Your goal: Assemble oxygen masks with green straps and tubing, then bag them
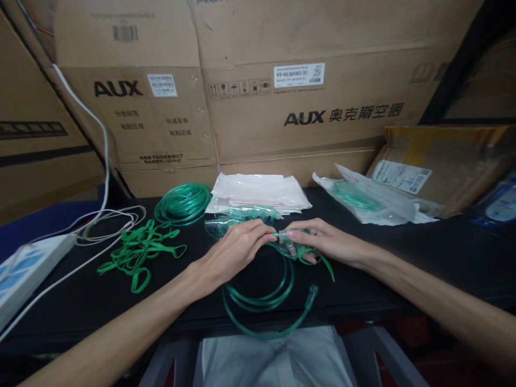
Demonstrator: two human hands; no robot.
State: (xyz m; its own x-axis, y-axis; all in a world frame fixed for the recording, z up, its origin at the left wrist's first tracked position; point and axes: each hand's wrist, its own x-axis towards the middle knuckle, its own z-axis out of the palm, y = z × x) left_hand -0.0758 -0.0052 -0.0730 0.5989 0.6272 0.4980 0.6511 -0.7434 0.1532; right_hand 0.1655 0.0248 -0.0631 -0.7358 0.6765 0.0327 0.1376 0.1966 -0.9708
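While the left hand (237,248) and right hand (324,243) each pinched one end of the clear connector (284,236) mid-desk (403,263), likely steadying so small a piece, its green tubing (258,303) looped over the front edge

Left hand (237,250) and right hand (324,243) together, fingers pinched

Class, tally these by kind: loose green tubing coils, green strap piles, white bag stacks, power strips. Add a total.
Loose green tubing coils: 2
Green strap piles: 1
White bag stacks: 1
Power strips: 1
Total: 5
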